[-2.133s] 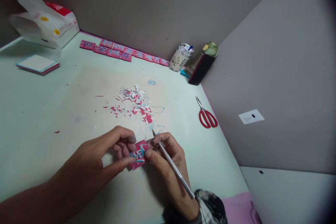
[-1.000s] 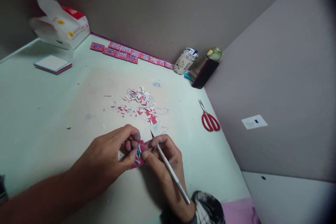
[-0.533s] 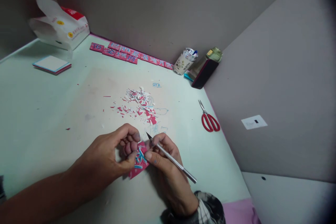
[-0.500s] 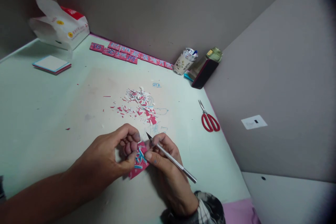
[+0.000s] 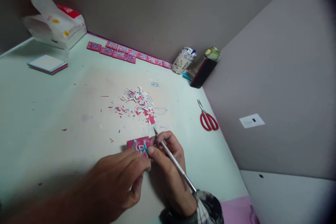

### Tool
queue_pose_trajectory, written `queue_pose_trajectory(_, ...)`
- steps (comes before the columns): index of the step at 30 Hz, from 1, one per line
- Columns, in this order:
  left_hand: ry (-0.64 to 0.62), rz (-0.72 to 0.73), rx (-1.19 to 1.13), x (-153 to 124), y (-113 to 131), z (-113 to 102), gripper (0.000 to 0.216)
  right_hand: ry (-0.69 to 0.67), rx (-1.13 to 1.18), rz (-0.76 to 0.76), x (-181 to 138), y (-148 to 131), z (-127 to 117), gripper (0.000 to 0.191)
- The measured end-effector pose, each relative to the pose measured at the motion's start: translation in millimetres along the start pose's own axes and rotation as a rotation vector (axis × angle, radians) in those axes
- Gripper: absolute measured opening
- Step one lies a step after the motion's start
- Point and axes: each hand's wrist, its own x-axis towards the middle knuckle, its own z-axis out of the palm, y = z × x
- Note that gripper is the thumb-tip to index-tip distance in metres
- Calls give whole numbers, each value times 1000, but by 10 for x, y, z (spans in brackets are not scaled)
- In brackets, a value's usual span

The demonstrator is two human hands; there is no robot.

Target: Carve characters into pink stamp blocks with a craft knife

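My right hand [image 5: 168, 162] is closed, pinching a red card [image 5: 130, 143] with blue-and-white raised strokes between thumb and fingers. A silver craft knife [image 5: 176, 162] also rests in that hand, its blade pointing up and away past the fingers. My left hand [image 5: 123, 176] is at the card's near edge with its fingers curled, covering the lower part of the card. Its fingertips are partly hidden, so whatever they hold does not show. Beyond the hands lies a pile of red and white cut scraps [image 5: 140, 99] on the table.
Red-handled scissors [image 5: 208, 120] lie at the right. Along the back stand a can of pens [image 5: 181, 62], a dark phone-like slab [image 5: 204, 73] and rows of red character tiles [image 5: 131, 53]. A stack of cards [image 5: 47, 63] and a paper food box [image 5: 63, 29] are at left.
My left hand has swung over the card's near side, palm turned down. The card has been turned and its far edge now shows. The knife tip has shifted slightly right.
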Motion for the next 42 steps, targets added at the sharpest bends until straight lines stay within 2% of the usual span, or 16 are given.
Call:
queue_pose_trajectory(2,-3,-75,-51,13,-25,-45,28,-7,41,2,15,-7,-5,30)
queue_pose_trajectory(5,-46,-271,-96,34,-165,-171,16,-15,81,10,37,-17,-9,29)
queue_pose_trajectory(8,-84,-334,-104,65,-296,-270,12,-22,94,19,51,-20,-13,28)
queue_pose_trajectory(10,-63,-389,-123,87,-328,-292,12,-17,94,22,54,-14,-14,29)
queue_pose_trajectory(14,4,-522,-180,109,-326,-277,17,1,97,22,48,7,-19,29)
queue_pose_trajectory(17,-40,-621,-255,92,-345,-258,22,13,101,18,45,14,-28,30)
queue_pose_trajectory(21,-117,-864,-514,62,-380,-216,40,54,101,0,47,9,-38,29)
queue_pose_trajectory(23,-174,-934,-624,52,-386,-185,45,72,104,1,48,9,-39,29)
queue_pose_trajectory(27,-304,-931,-798,29,-390,-124,41,87,108,0,52,8,-35,28)
queue_pose_trajectory(32,-316,-938,-919,-21,-415,-106,36,74,104,10,58,-13,-28,27)
queue_pose_trajectory(40,-330,-897,-733,59,-419,-157,37,41,72,44,37,7,-38,30)
queue_pose_trajectory(42,-289,-848,-624,76,-409,-180,39,83,77,16,48,3,-43,30)
